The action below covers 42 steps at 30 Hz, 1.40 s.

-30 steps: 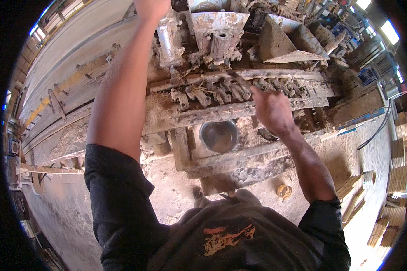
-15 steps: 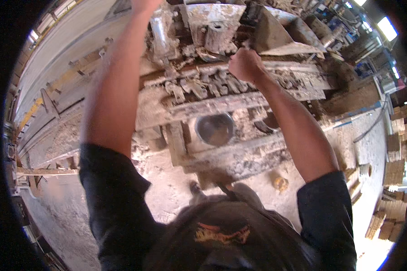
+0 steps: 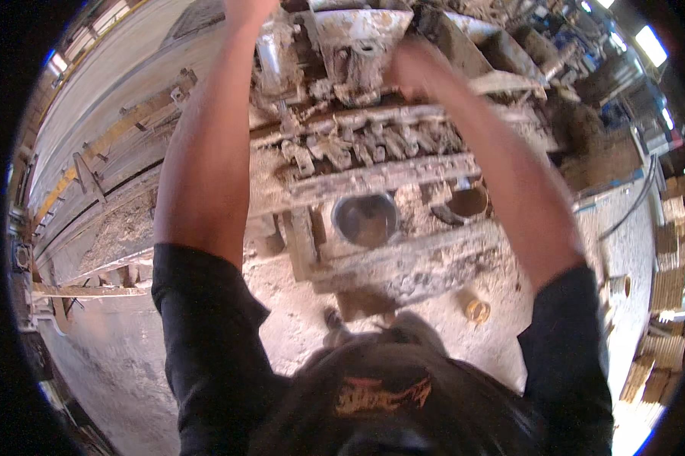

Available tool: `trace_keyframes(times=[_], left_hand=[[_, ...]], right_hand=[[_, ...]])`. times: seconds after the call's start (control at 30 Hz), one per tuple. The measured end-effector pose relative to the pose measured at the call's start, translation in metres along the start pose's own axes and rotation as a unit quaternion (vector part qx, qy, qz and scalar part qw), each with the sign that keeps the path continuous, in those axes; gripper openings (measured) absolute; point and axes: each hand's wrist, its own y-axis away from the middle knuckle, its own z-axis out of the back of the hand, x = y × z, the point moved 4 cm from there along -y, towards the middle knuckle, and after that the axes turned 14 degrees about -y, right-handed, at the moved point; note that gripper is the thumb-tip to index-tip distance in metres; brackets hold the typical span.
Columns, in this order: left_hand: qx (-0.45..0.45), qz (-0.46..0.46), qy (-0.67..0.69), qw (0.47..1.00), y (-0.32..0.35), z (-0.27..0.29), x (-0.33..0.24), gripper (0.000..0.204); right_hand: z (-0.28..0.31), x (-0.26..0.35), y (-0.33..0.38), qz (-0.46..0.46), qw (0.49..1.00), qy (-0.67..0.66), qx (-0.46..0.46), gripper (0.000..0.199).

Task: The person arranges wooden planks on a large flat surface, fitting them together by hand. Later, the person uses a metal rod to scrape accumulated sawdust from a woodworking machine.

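Note:
My left hand reaches the top edge of the view, where its fingers are cut off. Below it stands an upright metal cylinder caked with dust. My right hand is blurred but looks closed, beside a dusty tapered metal housing with a round socket low on its front. What the right hand grips does not show. In front of the hands runs a row of small dust-covered metal parts along the machine bed.
Two round openings, a left one and a right one, sit in the machine's near side. A yellowish ring-shaped piece lies on the dusty floor. Angled metal trays stand at the far right, and stacked boards at the right edge.
My right hand has moved up and away, from above the row of parts to beside the tapered housing. The thin dark tool seen at its fingers before is not visible now.

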Motion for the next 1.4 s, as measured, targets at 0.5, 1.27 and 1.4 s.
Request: trace_keyframes(times=[0.5, 1.27, 1.4], left_hand=[[0.003, 0.04, -0.021, 0.999, 0.017, -0.018, 0.003, 0.013], [0.055, 0.153, 0.046, 0.986, 0.015, -0.014, -0.006, 0.02], [0.167, 0.113, 0.166, 0.965, 0.025, 0.003, -0.01, 0.026]], right_hand=[[-0.013, -0.069, 0.026, 0.198, 0.973, 0.048, -0.105, 0.011], [-0.105, -0.04, 0.092, 0.261, 0.938, 0.224, -0.035, 0.009], [-0.106, -0.055, 0.063, 0.149, 0.972, 0.183, -0.013, 0.009]])
